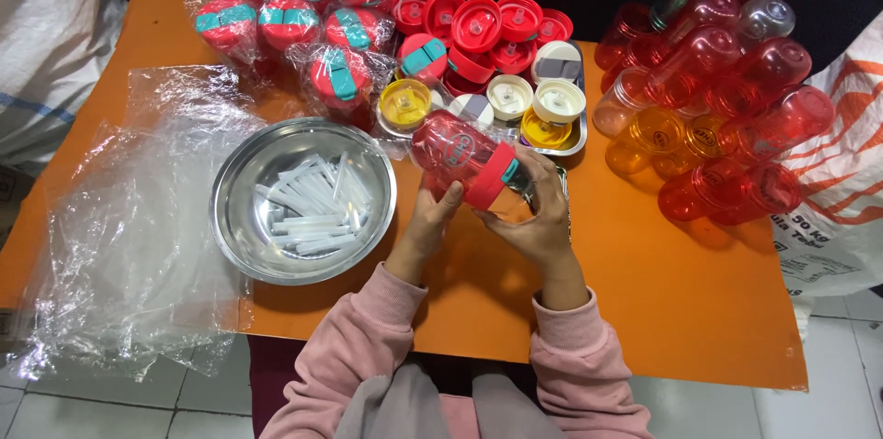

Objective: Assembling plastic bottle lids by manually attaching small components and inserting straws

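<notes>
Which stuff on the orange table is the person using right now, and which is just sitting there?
In use:
red bottle
red lid on it
left hand
right hand

Just lying about:
metal bowl of white straws
plastic bags
wrapped bottles
loose lids
empty bottles

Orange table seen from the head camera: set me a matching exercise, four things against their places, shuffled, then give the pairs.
Things:
1. Round steel bowl of white plastic straws
2. Crumpled clear plastic bags
3. Pile of empty red and orange plastic bottles
4. Red plastic bottle with red lid

Places:
A. At the table's right side
B. Held in both hands, left hand and right hand
C. At the table's left edge
D. Just left of the hands

Pairs: 1-D, 2-C, 3-A, 4-B
</notes>
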